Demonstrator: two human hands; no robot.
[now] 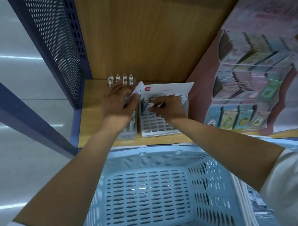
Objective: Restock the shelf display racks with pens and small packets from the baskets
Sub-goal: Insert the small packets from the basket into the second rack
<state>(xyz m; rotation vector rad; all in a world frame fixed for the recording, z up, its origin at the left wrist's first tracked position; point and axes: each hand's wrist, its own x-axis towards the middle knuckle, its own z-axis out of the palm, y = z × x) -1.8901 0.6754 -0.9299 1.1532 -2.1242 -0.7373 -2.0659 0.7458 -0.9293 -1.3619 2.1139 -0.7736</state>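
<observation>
On the wooden shelf stands a white display rack with a grid of slots and a white back card. My left hand holds a stack of small white packets just left of the rack's top corner. My right hand pinches one small white packet over the rack's back row, where several packets stand. A clear pen rack with white pens sits to the left, partly behind my left hand. A light blue basket sits below the shelf edge, and its bottom shows bare.
A pink display stand of colourful small notebooks fills the shelf's right side. A blue perforated metal panel and blue upright bound the shelf on the left. A second pale basket sits right of the blue one.
</observation>
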